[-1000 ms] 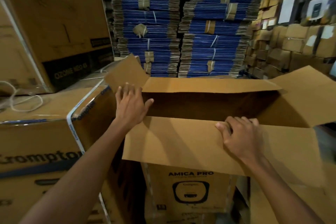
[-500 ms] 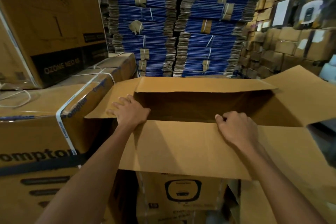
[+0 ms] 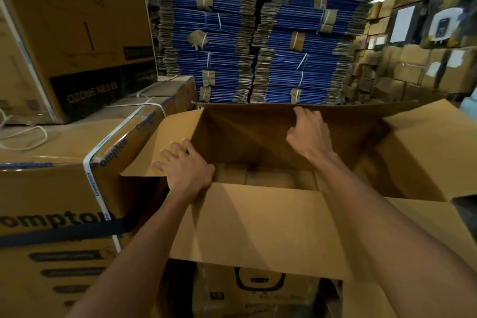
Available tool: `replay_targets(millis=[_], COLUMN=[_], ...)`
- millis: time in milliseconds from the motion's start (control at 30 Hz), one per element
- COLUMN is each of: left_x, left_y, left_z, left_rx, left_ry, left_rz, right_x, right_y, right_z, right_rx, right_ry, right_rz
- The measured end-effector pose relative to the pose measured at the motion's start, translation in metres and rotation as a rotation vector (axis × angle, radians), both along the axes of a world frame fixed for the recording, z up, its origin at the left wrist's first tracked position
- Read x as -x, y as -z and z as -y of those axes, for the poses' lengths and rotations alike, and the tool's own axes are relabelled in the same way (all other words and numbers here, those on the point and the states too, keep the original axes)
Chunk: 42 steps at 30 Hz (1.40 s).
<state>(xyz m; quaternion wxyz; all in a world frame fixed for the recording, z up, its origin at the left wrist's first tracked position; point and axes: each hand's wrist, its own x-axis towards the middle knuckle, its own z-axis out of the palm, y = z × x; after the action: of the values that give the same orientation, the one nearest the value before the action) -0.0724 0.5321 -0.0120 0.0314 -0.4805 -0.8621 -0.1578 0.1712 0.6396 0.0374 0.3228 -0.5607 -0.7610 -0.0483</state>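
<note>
Your left grip (image 3: 185, 170) lies spread on the side flap (image 3: 165, 144); your right grip's (image 3: 309, 137) loose fingers could lose the springy far flap (image 3: 253, 124).

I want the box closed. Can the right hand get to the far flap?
Probably yes: the right hand lies against the far flap, fingertips near its top edge, nothing in between.

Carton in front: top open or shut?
Open. The carton has all four flaps clear of the mouth, and bottom panels show inside. The left hand presses the left flap; the right hand touches the far flap.
</note>
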Motion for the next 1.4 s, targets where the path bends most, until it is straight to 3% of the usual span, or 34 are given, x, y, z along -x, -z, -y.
replay_targets(millis=[167,433,833,1133,1300,1400], left_x=[0.0,0.003,0.005,0.006,0.002,0.004], left_y=[0.009,0.014,0.016,0.006,-0.004,-0.003], left_z=[0.004,0.006,0.004,-0.007,-0.01,-0.011], left_rx=[-0.058,-0.099,-0.114,-0.135,-0.304,-0.403], left_ry=[-0.005,0.003,0.011,-0.009,0.027,0.103], left_rz=[-0.028,-0.046,-0.046,-0.014,-0.008,0.025], right_x=[0.001,-0.01,-0.01,0.002,0.006,-0.007], right_y=[-0.026,-0.018,0.009,0.022,0.023,0.021], right_z=[-0.032,-0.079,-0.114,-0.095,-0.035,0.014], right_rx=[-0.055,0.055,0.354,0.37,0.435,0.317], right_ry=[0.002,0.051,0.066,0.006,-0.132,-0.16], right_rz=[0.144,0.339,0.371,0.242,0.049,-0.028])
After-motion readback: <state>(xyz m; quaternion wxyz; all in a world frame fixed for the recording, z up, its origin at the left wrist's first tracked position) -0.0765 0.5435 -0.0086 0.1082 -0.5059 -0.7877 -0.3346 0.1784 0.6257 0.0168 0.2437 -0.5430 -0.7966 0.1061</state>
